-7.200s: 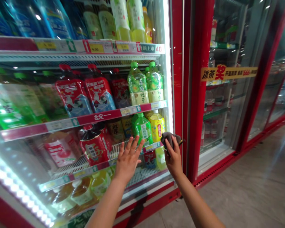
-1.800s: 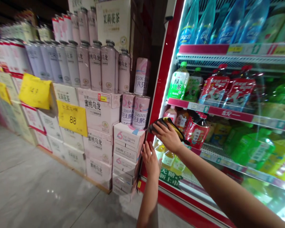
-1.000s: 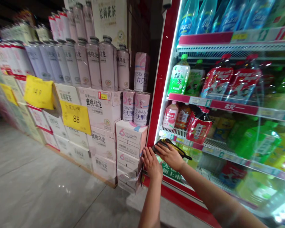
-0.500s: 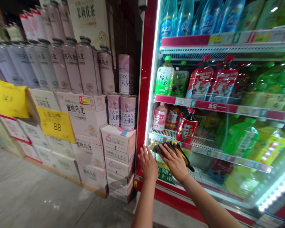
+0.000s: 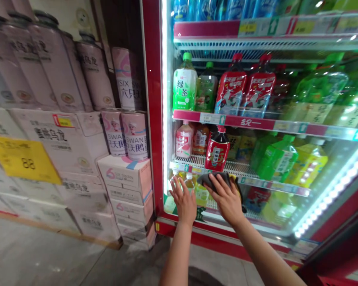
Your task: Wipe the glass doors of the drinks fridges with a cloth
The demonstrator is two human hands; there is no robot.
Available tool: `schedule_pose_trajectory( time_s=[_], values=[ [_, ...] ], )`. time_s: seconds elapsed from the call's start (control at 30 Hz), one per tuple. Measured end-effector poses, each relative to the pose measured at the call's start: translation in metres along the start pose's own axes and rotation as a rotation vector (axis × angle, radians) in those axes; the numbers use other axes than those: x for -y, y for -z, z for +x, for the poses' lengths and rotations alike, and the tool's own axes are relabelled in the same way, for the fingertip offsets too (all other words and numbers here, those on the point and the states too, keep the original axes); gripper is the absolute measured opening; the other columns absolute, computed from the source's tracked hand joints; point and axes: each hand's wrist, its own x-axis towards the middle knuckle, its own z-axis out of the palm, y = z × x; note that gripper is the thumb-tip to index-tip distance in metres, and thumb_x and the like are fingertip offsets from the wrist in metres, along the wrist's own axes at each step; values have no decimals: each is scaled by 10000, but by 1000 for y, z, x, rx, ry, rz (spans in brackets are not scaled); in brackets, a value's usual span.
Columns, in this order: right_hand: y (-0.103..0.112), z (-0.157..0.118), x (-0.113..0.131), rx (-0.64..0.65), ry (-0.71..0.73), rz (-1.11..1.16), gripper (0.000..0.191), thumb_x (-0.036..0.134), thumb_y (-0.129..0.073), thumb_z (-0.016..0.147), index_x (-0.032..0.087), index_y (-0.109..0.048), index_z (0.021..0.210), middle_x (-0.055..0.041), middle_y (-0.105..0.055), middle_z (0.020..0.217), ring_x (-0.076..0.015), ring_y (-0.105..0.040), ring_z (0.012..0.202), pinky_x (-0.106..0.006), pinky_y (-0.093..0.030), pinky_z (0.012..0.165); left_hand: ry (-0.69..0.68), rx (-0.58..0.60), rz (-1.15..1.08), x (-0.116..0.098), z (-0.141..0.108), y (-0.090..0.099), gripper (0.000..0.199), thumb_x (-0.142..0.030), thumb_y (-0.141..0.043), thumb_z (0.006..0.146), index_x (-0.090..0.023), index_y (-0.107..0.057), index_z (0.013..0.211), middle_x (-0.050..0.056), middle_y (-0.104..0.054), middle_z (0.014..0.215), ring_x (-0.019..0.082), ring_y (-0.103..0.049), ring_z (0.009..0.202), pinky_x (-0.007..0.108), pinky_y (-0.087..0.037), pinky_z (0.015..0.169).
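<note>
Head view: both forearms rise from the bottom edge. The left hand [image 5: 185, 202] is open and flat, fingers slightly apart, with nothing in it; whether its palm touches the fridge front cannot be told. Just to its right, the right hand [image 5: 230, 201] lies spread, fingers nearly straight, over a grey cloth [image 5: 206, 179] edged in yellow and black, keeping it beneath the palm and fingers. The cloth is at the front of the red-framed fridge [image 5: 152, 99], just below a dark bottle [image 5: 217, 153] with a red cap. Beside that bottle stands a pink bottle [image 5: 184, 139]. One shelf up are a green tea bottle [image 5: 185, 85] and red bottles [image 5: 231, 87]; blue bottles [image 5: 207, 10] line the shelf above. Left of the fridge, stacked boxes [image 5: 127, 178] on the floor side carry cans [image 5: 134, 137], and a yellow sign [image 5: 26, 163] hangs on neighbouring boxes.
</note>
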Motion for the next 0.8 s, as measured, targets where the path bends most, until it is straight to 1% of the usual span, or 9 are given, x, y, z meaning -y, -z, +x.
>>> schedule_pose_trajectory(
  time_s=[0.07, 0.13, 0.23, 0.33, 0.4, 0.47, 0.57, 0.7, 0.8],
  values=[
    [4, -14, -13, -38, -112, -16, 548, 144, -520, 944, 350, -538, 1452, -40, -438, 1588, -262, -342, 1497, -527, -108, 1255, 0, -23, -5, -6, 0, -5, 793, -258, -401, 1010, -119, 116, 1596, 248, -92, 1677, 352, -35, 1558, 616, -257, 1207],
    [3, -37, -19, -46, -145, -18, 543, 136, -516, 937, 345, -557, 1437, -51, -461, 1572, -268, -347, 1495, -536, -119, 1253, 5, -48, -7, -10, 0, -8, 793, -269, -397, 1016, -122, 128, 1592, 257, -102, 1672, 359, -37, 1557, 638, -244, 1202],
    [-2, -60, -18, 15, -36, 1, 519, 162, -525, 946, 359, -564, 1425, -36, -496, 1548, -248, -383, 1474, -530, -125, 1258, -15, -70, -10, -19, -1, -10, 794, -251, -423, 1008, -148, 91, 1603, 248, -76, 1675, 372, -27, 1554, 662, -235, 1197],
    [1, -51, -22, 49, 40, 13, 535, 165, -526, 959, 381, -531, 1448, -20, -493, 1552, -232, -385, 1473, -525, -141, 1260, -98, -59, -8, -32, -3, -8, 798, -201, -460, 987, -184, 32, 1614, 215, -41, 1685, 373, -13, 1553, 656, -236, 1204],
    [6, -40, -33, -9, -18, 6, 565, 136, -514, 955, 384, -515, 1463, -30, -464, 1573, -252, -356, 1490, -548, -171, 1252, -147, -47, -11, -40, -5, -7, 805, -185, -480, 976, -194, 7, 1617, 196, -45, 1690, 367, -10, 1553, 638, -240, 1214],
    [11, -38, -44, -107, -148, -13, 601, 100, -503, 939, 376, -507, 1473, -48, -417, 1602, -292, -326, 1505, -573, -219, 1234, -171, -35, -16, -47, -7, -7, 818, -187, -492, 970, -189, 9, 1617, 188, -62, 1691, 359, -24, 1554, 617, -244, 1224],
    [11, -60, -50, -180, -263, -27, 619, 68, -500, 922, 373, -525, 1460, -53, -401, 1608, -319, -318, 1507, -590, -250, 1222, -187, -44, -23, -53, -9, -10, 838, -198, -498, 969, -182, 38, 1614, 189, -81, 1690, 354, -52, 1556, 608, -237, 1232],
    [8, -92, -45, -63, -164, -5, 545, 95, -516, 929, 360, -590, 1400, -37, -503, 1543, -273, -332, 1504, -566, -211, 1244, -231, -83, -28, -62, -10, -13, 841, -214, -523, 966, -212, 6, 1620, 172, -94, 1692, 360, -47, 1557, 634, -181, 1235],
    [16, -90, -58, -22, -127, -37, 558, 109, -535, 926, 383, -574, 1411, -8, -497, 1549, -258, -328, 1506, -549, -220, 1245, -261, -83, -31, -74, -10, -12, 852, -206, -536, 960, -215, 3, 1620, 167, -82, 1694, 358, -30, 1559, 633, -168, 1238]
  ],
)
